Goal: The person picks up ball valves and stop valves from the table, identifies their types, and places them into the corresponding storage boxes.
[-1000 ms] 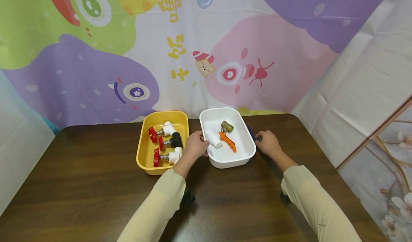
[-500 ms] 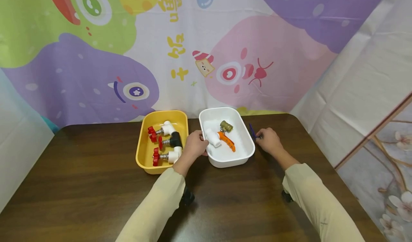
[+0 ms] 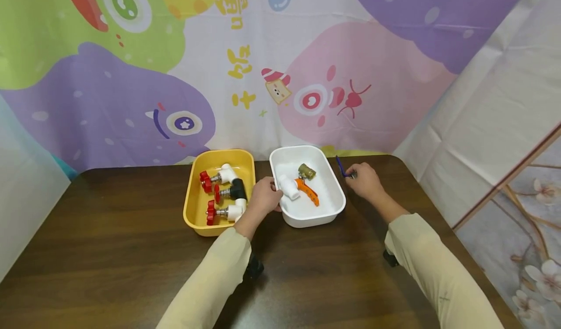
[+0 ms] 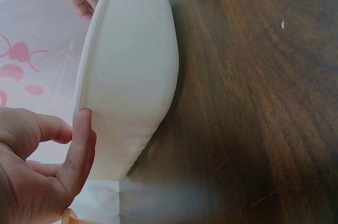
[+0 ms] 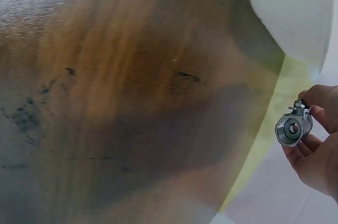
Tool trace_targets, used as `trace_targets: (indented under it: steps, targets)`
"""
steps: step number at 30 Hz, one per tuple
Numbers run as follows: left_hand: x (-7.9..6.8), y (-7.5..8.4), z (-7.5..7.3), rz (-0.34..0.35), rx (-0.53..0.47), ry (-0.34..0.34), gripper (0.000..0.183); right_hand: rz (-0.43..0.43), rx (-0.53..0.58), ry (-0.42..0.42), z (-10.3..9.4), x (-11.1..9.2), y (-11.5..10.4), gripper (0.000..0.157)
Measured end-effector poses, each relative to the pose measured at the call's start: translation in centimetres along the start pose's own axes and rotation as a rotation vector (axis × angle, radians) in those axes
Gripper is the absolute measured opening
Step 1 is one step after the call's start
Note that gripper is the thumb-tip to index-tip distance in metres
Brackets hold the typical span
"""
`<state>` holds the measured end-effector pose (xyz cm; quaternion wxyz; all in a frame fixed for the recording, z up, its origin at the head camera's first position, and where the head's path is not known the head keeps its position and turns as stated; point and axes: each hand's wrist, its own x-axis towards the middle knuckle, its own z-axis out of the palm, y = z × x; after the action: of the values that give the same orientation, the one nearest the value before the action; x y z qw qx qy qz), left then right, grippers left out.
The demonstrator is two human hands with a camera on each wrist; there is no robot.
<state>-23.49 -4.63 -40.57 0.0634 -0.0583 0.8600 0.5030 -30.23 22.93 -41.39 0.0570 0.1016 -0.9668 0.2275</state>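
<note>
My left hand grips the near left rim of a white plastic tray, thumb inside and fingers outside; the tray's outer wall fills the middle of the left wrist view. Inside the tray lie a white valve with an orange lever handle and a brass-coloured fitting. Right of the tray, my right hand holds a small ball valve with a blue lever. In the right wrist view its round metal body sits between thumb and fingers, open bore showing.
A yellow tray stands to the left, holding several valves with red handwheels, on white and black bodies. Both trays are on a dark wooden table, close to a cartoon-printed curtain at the back.
My right hand has moved a little toward the back of the table with the ball valve, and more of its blue lever shows. The left hand stays on the tray's rim.
</note>
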Motion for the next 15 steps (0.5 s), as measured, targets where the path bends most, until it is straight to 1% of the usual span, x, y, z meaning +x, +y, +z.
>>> trace_targets:
  steps: [9, 15]
  targets:
    - [-0.2, 0.1, -0.1, 0.007, -0.005, 0.006, 0.035, -0.002, 0.007, 0.000, -1.5, 1.0, -1.8, 0.023]
    - [-0.2, 0.2, -0.1, 0.002, -0.014, 0.003, 0.037, -0.017, 0.004, 0.002, -1.9, 1.5, -3.1, 0.026]
